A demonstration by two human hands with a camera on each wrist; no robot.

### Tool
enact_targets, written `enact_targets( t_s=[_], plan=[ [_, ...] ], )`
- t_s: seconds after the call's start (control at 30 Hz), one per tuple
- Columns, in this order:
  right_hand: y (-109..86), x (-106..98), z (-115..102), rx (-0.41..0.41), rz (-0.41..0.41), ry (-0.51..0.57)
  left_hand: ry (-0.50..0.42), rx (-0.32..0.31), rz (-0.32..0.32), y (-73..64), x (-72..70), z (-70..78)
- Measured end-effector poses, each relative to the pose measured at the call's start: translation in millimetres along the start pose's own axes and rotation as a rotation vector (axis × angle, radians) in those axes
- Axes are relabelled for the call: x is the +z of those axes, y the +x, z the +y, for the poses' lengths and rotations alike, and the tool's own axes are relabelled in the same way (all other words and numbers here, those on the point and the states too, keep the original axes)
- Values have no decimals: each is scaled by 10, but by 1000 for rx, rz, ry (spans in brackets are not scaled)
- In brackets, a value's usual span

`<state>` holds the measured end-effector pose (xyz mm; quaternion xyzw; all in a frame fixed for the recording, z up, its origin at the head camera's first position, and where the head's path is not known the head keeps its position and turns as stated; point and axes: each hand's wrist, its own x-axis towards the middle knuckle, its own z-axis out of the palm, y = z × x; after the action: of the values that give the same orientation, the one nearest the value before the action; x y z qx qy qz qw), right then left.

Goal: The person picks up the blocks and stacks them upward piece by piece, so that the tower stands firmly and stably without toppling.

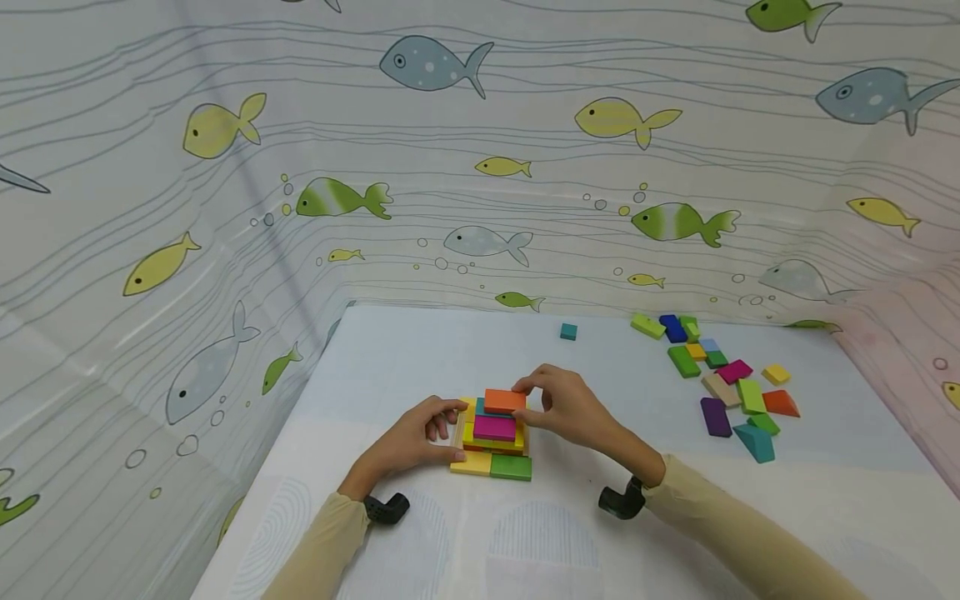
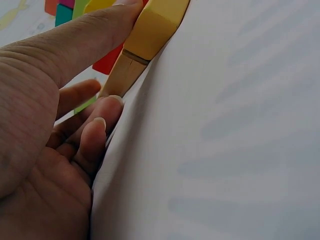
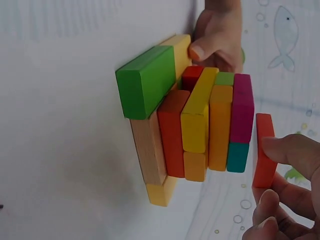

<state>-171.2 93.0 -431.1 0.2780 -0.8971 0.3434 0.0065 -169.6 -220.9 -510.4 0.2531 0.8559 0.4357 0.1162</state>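
A layered stack of coloured wooden blocks stands on the table, with a magenta block and a teal block in its top layer. Between thumb and fingers my right hand pinches a flat orange-red block; in the right wrist view a gap shows between it and the top layer. My left hand holds the left side of the stack. Its thumb touches a pale yellow block at the near corner, and its index finger reaches the far corner. A green block forms the other near corner.
Loose blocks in several colours lie at the right back, among them a purple block and a teal wedge. A small teal block sits alone near the back edge. Fish-patterned sheeting walls the table.
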Motion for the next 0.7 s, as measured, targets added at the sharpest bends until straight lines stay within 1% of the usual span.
enact_targets(
  t_s=[0.2, 0.43, 0.57, 0.7],
  plan=[
    [52, 87, -39, -9, -6, 4, -11, 20, 0, -3, -8, 5],
    [53, 111, -37, 7, -7, 31, 0, 15, 5, -2, 3, 5],
    [-17, 66, 6, 23, 22, 44, 3, 17, 6, -4, 10, -8],
    [-168, -49, 177, 78, 68, 56, 0, 21, 6, -13, 9, -4]
  ],
)
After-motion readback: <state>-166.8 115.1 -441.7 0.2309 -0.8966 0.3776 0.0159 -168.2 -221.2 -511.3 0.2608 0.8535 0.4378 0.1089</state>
